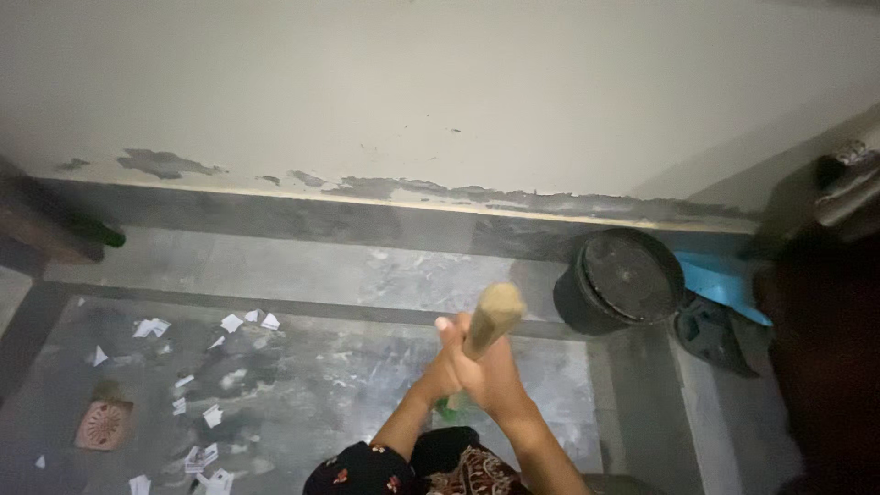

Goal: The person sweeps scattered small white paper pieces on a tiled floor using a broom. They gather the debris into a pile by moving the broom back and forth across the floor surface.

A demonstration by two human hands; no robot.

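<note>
Mostly hidden broom head point(449, 403) (hands point(477, 367) overlapping)

Count, head view:
- hands: 2, left hand point(446, 368) and right hand point(495, 376), both wrapped round one handle
- wooden handle point(492, 318): 1, green bit at its lower end
- black bucket point(616, 280): 1, lying on its side
- blue dustpan point(726, 284): 1
- floor drain cover point(103, 423): 1, reddish
- green object point(103, 236) at left edge: 1, kind unclear
- white paper scraps point(232, 323) on the floor: roughly 15 to 20, too scattered for exact count
</note>
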